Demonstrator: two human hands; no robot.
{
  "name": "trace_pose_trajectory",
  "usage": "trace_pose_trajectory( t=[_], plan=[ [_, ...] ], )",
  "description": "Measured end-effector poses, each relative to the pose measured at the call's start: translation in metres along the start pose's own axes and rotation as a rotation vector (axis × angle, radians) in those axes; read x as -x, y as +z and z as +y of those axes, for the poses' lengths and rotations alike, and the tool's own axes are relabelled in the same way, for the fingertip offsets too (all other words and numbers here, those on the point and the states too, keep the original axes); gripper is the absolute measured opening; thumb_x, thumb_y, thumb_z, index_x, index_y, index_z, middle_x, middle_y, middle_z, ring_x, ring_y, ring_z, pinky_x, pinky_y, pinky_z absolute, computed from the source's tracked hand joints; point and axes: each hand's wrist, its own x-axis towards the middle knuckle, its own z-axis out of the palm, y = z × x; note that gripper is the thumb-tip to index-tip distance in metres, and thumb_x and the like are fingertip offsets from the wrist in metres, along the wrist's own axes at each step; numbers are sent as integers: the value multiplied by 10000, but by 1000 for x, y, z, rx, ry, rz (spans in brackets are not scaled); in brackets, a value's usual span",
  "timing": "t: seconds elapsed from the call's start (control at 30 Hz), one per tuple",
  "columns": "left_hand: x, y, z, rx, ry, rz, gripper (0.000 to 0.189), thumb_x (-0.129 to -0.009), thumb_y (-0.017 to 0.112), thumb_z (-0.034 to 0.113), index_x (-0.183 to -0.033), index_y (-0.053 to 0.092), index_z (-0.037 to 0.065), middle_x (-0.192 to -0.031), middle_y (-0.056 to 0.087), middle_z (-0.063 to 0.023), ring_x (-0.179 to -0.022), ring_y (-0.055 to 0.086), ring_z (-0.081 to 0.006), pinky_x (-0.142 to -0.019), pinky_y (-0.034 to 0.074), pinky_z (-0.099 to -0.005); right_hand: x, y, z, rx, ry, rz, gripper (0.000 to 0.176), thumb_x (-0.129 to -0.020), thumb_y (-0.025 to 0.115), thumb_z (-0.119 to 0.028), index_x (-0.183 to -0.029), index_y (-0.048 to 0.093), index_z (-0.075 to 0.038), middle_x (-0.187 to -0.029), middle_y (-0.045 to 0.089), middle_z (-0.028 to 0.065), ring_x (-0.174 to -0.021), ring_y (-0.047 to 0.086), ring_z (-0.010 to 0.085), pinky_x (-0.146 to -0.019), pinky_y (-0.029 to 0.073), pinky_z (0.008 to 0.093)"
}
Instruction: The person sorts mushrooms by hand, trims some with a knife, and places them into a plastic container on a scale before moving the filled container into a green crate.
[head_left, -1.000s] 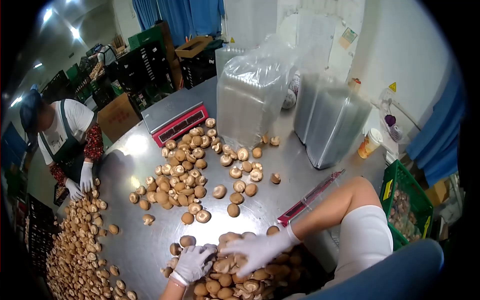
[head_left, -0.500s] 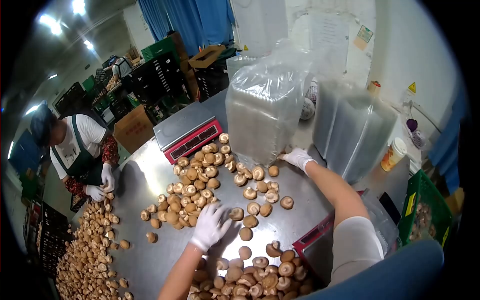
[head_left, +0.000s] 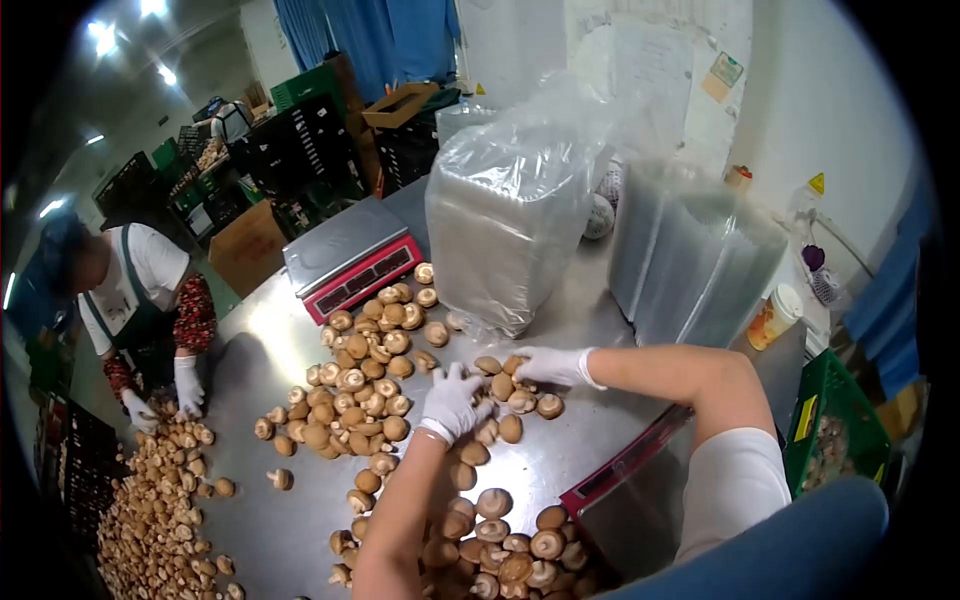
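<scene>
Both my hands wear white gloves over the steel table, on either side of a small cluster of brown mushrooms [head_left: 502, 387]. My left hand [head_left: 455, 404] has its fingers spread and bent against the cluster's left side. From the right, my right hand [head_left: 555, 367] reaches in with fingers stretched out, touching a mushroom at the back of the cluster. A larger heap of mushrooms [head_left: 345, 408] lies left of my left hand. Nearer to me is another pile [head_left: 515, 568], partly covered by my left forearm.
Behind the cluster stand bagged clear plastic trays [head_left: 500, 235] and another tall stack of clear trays [head_left: 690, 265]. A red scale [head_left: 360, 278] sits at the back left, a second red scale [head_left: 625, 460] near my right arm. A co-worker [head_left: 140, 300] handles mushrooms at left.
My right hand has come from the foot of the bagged stack toward me and left, to the mushrooms. My left hand has moved right and slightly up. Mushrooms between them sit closer together.
</scene>
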Motion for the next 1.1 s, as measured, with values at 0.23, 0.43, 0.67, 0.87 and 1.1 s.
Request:
trace_pose_trajectory(
  t=[0.23, 0.43, 0.67, 0.87, 1.1],
  plan=[
    [105, -33, 26, 53, 78, -195, 396, -762, 643, 385, -1055, 580, 127, -1080, 478, -199, -973, 494, -414, -845, 454, -490, 109, 105, -26, 101, 135, -134, 375, -780, 582, -314, -1076, 497, -100, -815, 537, 52, -614, 502, 151, -412, 417, 304],
    [189, -75, 10, 81, -42, -252, 356, -803, 620, 387, -1084, 583, 170, -1081, 511, -168, -970, 535, -386, -834, 463, -451, 137, 181, -33, 219, -64, -342, 704, -727, 606, -216, -1377, 355, -121, -1061, 557, 165, -672, 565, 210, -576, 492, 279],
    [272, -168, 69, -128, -247, -225, 423, -787, 616, 260, -1199, 547, 195, -1191, 495, -153, -1057, 511, -365, -866, 456, -450, 191, 204, -56, 500, -536, -620, 688, -794, 533, -195, -1401, 286, 12, -1348, 417, 245, -1241, 413, 309, -965, 391, 353],
    [409, -199, 150, -47, -307, 82, 392, -777, 637, 172, -1159, 562, 124, -1114, 521, -161, -987, 536, -365, -840, 470, -422, 310, 162, -101, 469, -316, -520, 511, -860, 543, -249, -1320, 439, -54, -1229, 525, 177, -1159, 485, 234, -979, 381, 319],
    [526, -121, 282, 133, -571, -9, 428, -710, 714, 255, -1088, 596, 92, -1037, 561, -142, -971, 537, -309, -830, 463, -398, 418, 132, 6, 612, -444, -515, 375, -874, 561, -206, -1190, 529, -6, -1124, 570, 195, -1034, 566, 314, -912, 443, 371]
  ],
)
